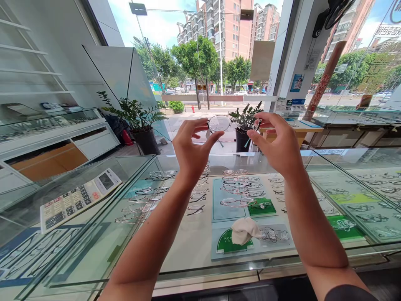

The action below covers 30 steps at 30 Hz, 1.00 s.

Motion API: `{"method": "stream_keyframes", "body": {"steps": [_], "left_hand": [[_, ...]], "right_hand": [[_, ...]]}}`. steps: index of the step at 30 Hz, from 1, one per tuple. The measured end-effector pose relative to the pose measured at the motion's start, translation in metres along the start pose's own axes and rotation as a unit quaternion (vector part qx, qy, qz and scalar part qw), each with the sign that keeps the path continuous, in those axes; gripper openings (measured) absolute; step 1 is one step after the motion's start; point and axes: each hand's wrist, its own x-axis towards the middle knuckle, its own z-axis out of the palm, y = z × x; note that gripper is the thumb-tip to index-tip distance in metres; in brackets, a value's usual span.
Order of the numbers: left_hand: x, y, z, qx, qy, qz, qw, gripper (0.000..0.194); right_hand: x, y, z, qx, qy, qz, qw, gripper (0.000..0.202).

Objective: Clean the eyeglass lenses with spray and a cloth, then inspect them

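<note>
Both my hands hold up a pair of eyeglasses (pixel 219 123) above the glass display case, at about the height of the doorway behind. My left hand (pixel 193 144) pinches the left side of the frame between thumb and fingers. On the other side, my right hand (pixel 278 142) grips the right edge. The round left lens carries small print, and pale green temple tips point down below the frame. A crumpled beige cloth (pixel 246 231) lies on the case below, beside another pair of glasses (pixel 274 234).
The glass display case (pixel 184 246) holds rows of eyeglasses. A large calculator (pixel 79 200) rests on the glass at left. Potted plants (pixel 145 140) stand near the glass doors (pixel 203 94). More display counters (pixel 354 119) are at right.
</note>
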Motion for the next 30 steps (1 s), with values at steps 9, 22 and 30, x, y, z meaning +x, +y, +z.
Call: {"method": "stream_keyframes", "body": {"steps": [9, 22, 30], "left_hand": [[0.0, 0.001, 0.001, 0.005, 0.019, 0.019, 1.0, 0.042], [0.004, -0.011, -0.001, 0.015, 0.098, 0.141, 0.985, 0.052], [0.007, -0.029, 0.005, -0.114, 0.06, 0.083, 0.988, 0.05]], "right_hand": [[0.0, 0.0, 0.001, 0.023, 0.0, 0.002, 1.0, 0.041], [0.0, 0.006, 0.007, 0.149, 0.03, 0.053, 0.987, 0.04], [0.0, -0.004, 0.008, 0.146, 0.077, 0.027, 0.986, 0.026]]}}
